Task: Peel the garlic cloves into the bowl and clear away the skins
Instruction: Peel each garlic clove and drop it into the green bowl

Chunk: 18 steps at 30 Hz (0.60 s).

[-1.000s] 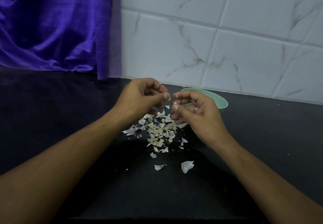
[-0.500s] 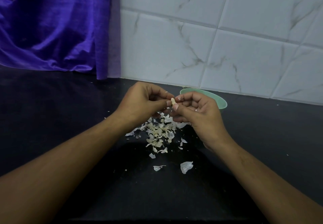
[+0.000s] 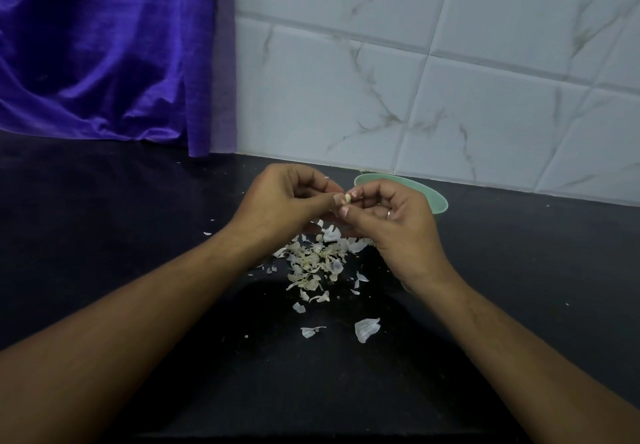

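Both hands meet in the middle of the scene, raised a little above the dark worktop (image 3: 104,242). The left hand (image 3: 287,197) has its fingers curled and its thumb and forefinger pressed against a small pale garlic clove (image 3: 347,198). The right hand (image 3: 394,216) comes in from the other side, its fingers also curled, and pinches the same clove between thumb tip and forefinger. So the clove sits held between the fingertips of the two hands, in the air, above the far edge of the pile of skins. A ring (image 3: 389,214) shows on one finger of the right hand.

A green bowl (image 3: 437,201) stands on the worktop just behind the right hand, close to the wall; the hand hides most of it, and what lies inside cannot be seen.

The skins (image 3: 315,260) lie in a loose heap on the worktop right below the hands, with flakes scattered out to the left and towards the near side. A larger white piece of skin (image 3: 366,329) lies apart on the near side of the heap, and a smaller scrap (image 3: 310,331) lies just left of it.

A wall of white marbled tiles (image 3: 415,80) runs along the far side of the worktop, and a purple cloth (image 3: 97,45) hangs at the far left, its lower edge reaching the worktop
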### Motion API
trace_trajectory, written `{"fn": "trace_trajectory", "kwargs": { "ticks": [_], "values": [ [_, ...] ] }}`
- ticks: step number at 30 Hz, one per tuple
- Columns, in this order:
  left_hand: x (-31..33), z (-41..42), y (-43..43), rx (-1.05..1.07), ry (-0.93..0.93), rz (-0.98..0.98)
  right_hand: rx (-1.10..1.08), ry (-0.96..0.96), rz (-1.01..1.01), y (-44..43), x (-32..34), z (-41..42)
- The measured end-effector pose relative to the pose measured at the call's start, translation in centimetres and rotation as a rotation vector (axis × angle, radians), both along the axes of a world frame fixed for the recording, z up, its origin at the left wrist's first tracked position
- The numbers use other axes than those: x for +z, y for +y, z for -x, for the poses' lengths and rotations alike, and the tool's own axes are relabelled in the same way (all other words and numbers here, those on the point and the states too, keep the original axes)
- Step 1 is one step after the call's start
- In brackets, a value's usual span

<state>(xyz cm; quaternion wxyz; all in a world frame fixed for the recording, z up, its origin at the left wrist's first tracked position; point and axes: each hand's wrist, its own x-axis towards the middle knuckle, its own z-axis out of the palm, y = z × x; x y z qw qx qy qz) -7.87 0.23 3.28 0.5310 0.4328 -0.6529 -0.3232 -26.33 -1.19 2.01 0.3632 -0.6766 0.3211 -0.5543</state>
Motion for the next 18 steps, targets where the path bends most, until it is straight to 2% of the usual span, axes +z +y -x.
{"fn": "trace_trajectory", "kwargs": {
  "ticks": [5,18],
  "values": [
    [-0.04,-0.21,0.01,0.004,-0.049,-0.010,-0.042,0.073,0.082,0.22,0.17,0.11],
    [0.31,-0.40,0.24,0.068,-0.223,0.113,-0.094,0.191,0.193,0.50,0.30,0.50]
  ]
}}
